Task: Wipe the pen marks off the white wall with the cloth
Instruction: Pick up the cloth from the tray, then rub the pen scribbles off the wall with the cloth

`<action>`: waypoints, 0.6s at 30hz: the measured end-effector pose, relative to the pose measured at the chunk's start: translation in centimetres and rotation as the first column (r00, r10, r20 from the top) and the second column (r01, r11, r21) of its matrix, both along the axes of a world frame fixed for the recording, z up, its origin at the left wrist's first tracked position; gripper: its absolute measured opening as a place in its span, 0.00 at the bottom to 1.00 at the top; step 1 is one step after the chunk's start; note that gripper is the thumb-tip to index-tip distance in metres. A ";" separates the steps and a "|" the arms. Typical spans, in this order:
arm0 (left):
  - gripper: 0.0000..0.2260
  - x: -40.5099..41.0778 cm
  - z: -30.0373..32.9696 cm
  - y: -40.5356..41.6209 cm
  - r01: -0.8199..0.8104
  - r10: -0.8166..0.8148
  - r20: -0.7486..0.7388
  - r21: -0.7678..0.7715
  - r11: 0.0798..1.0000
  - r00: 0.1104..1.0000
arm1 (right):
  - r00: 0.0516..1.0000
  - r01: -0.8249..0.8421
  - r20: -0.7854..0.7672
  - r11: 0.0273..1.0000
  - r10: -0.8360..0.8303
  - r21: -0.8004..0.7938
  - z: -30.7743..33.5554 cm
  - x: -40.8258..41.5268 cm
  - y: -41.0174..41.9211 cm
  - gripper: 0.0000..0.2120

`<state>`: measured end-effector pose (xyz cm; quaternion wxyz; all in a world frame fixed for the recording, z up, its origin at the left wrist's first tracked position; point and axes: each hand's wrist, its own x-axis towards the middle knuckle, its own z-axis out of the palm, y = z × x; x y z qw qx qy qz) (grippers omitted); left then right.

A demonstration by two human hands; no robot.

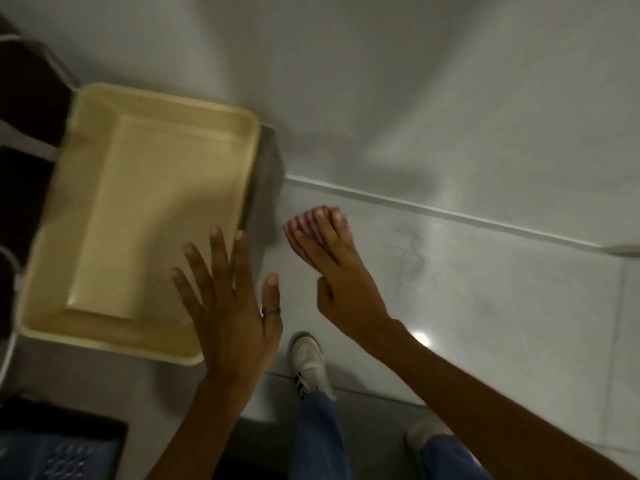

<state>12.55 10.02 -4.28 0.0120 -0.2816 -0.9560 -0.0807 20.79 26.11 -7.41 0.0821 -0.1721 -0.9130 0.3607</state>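
Two fingers (pixel 325 226) of the right hand (pixel 337 271) press the red-striped cloth (pixel 301 233) flat beneath them; faint pen marks (pixel 412 252) lie beyond the fingertips, rightward. Left hand (pixel 228 306) hovers, fingers spread, holding nothing.

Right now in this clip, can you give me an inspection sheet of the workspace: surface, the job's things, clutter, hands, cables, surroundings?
Surface: white wall, glossy, with a horizontal ridge; glare spot low down.
Job's things: red-and-white striped cloth pressed on the wall; faint blue pen marks to its right, not yet wiped.
Clutter: cream tray, nothing in it, resting on a grey box beside the cloth.
Hands: right hand flat over the cloth; left hand open with spread fingers, ring on the thumb, holding nothing.
Cables: white cord along the left edge, blurred.
Surroundings: white shoe, blue jeans, blue perforated crate bottom left.
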 end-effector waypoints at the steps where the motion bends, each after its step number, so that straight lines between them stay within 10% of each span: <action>1: 0.32 1.7 -0.8 1.1 0.036 -0.036 0.019 -0.005 0.999 0.999 | 0.996 0.017 0.089 1.000 -0.017 0.000 -1.4 3.4 1.1 0.48; 8: 0.33 11.9 -10.9 7.1 0.286 -0.259 0.216 -0.103 0.953 0.941 | 0.899 0.191 0.406 0.981 -0.165 -0.024 -12.4 21.4 6.5 0.44; 18: 0.32 18.8 -31.5 10.4 0.430 -0.382 0.278 -0.139 0.892 0.881 | 0.841 0.366 0.441 0.930 -0.313 -0.037 -28.7 30.7 11.2 0.37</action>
